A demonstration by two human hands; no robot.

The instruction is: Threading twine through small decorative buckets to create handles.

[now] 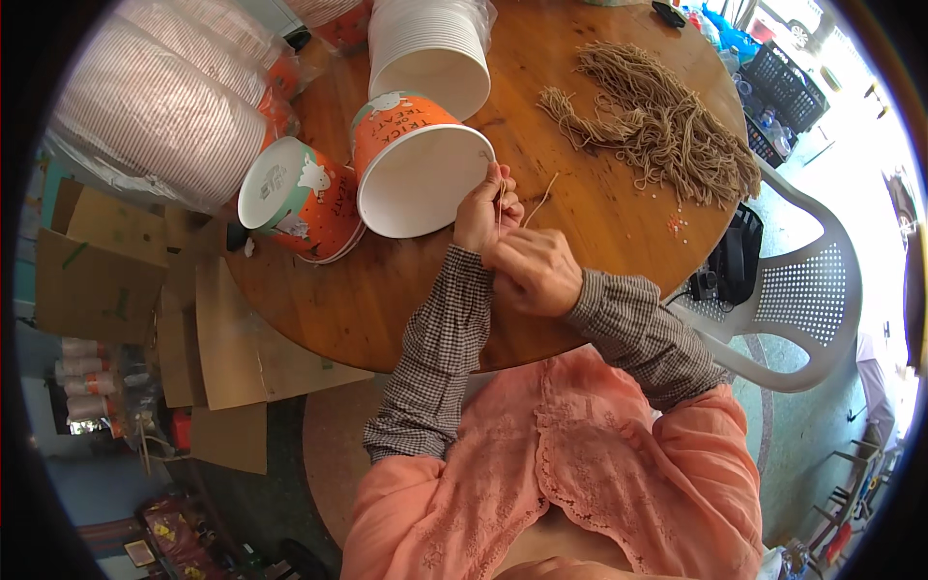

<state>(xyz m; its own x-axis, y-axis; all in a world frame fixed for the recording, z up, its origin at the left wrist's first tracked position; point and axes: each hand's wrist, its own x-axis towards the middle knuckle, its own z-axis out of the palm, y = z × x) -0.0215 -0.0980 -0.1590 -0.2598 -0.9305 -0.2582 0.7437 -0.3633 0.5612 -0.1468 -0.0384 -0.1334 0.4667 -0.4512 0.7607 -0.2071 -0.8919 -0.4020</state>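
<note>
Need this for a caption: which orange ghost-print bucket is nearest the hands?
The orange ghost-print bucket showing its white inside, its rim at the left hand. The other unwrapped one, left of it, shows its round base instead.

My bucket (425, 184) is orange outside with a white ghost (390, 101), and white inside. My string pile (667, 135) is tan. My sleeves (435, 338) have dark and white checks. My shirt (493, 454) is peachy pink.

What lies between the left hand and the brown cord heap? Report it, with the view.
Head view: a loose cord end, then wooden tabletop, between the left hand and the brown cord heap.
</note>
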